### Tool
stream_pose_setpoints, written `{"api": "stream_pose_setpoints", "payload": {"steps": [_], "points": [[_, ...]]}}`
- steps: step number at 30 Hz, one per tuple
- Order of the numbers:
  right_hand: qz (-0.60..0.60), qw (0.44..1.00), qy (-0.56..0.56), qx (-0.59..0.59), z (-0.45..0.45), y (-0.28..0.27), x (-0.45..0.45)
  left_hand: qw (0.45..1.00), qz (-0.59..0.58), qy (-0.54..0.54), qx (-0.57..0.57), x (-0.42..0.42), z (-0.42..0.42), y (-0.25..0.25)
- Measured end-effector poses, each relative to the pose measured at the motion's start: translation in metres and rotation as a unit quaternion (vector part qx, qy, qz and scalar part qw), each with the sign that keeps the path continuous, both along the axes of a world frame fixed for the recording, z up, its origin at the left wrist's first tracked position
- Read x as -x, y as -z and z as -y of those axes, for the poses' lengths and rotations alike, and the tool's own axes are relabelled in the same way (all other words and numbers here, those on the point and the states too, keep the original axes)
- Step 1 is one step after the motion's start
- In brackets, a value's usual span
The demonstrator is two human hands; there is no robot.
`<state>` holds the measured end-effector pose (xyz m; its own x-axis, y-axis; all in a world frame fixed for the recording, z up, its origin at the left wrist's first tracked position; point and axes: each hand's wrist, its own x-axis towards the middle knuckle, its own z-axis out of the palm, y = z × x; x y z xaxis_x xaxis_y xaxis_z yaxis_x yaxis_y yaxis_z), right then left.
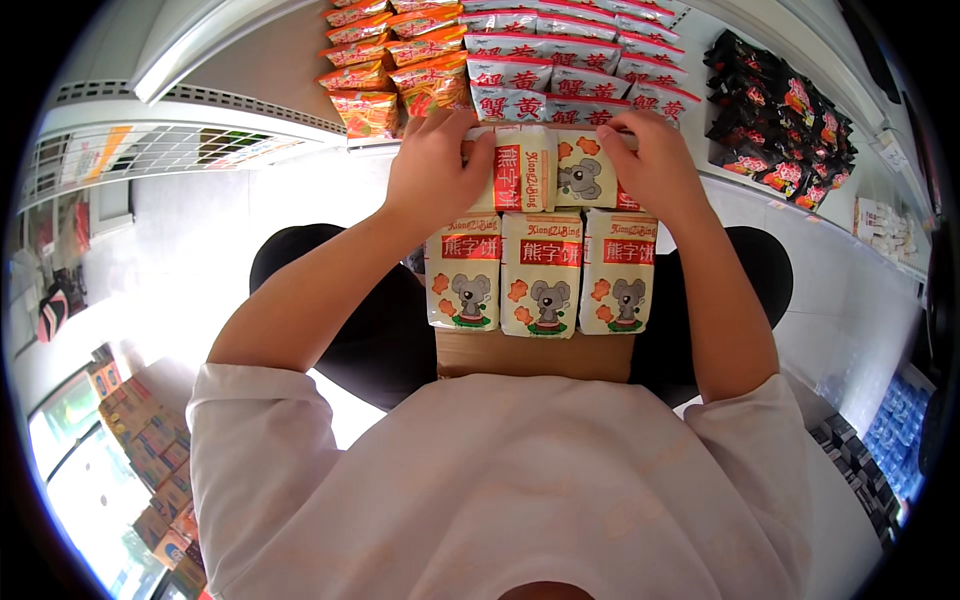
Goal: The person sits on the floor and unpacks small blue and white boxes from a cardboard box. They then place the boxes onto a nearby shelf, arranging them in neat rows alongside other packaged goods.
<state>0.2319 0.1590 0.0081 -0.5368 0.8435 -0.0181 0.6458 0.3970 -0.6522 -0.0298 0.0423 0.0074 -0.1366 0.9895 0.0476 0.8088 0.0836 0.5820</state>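
Before me a brown cardboard carton [534, 357] rests between my bent knees. Three cream biscuit packs with a cartoon koala, the middle one [540, 292] among them, lie side by side on it. Beyond them, two more packs are turned crosswise, a left pack [525, 169] and a right pack [581, 171]. My left hand [442, 169] grips the outer end of the left crosswise pack, thumb on top. My right hand [651, 161] does the same at the outer end of the right one. Some fingertips are hidden past the far edge.
A shelf ahead holds rows of orange snack bags [431, 75], silver-and-red bags [517, 75] and black bags [780, 120]. A wire-fronted shelf [150, 154] is at left. Stacked cartons [150, 427] stand behind left, blue-tinted bottle packs [896, 427] behind right.
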Motion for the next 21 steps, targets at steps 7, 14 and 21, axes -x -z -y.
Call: {"api": "stream_pose_setpoints", "payload": {"steps": [7, 14, 21], "points": [[0.013, 1.000, -0.012, -0.003, -0.001, -0.004, 0.001, 0.996, -0.080, 0.010, 0.037, -0.005, 0.001, -0.013], [0.014, 0.987, 0.003, -0.160, 0.005, 0.002, 0.000, 0.985, -0.157, 0.071, -0.028, -0.010, -0.001, -0.013], [0.064, 0.970, -0.064, -0.225, 0.013, 0.000, 0.006, 0.983, -0.168, 0.070, -0.006, -0.018, -0.004, -0.016]]}}
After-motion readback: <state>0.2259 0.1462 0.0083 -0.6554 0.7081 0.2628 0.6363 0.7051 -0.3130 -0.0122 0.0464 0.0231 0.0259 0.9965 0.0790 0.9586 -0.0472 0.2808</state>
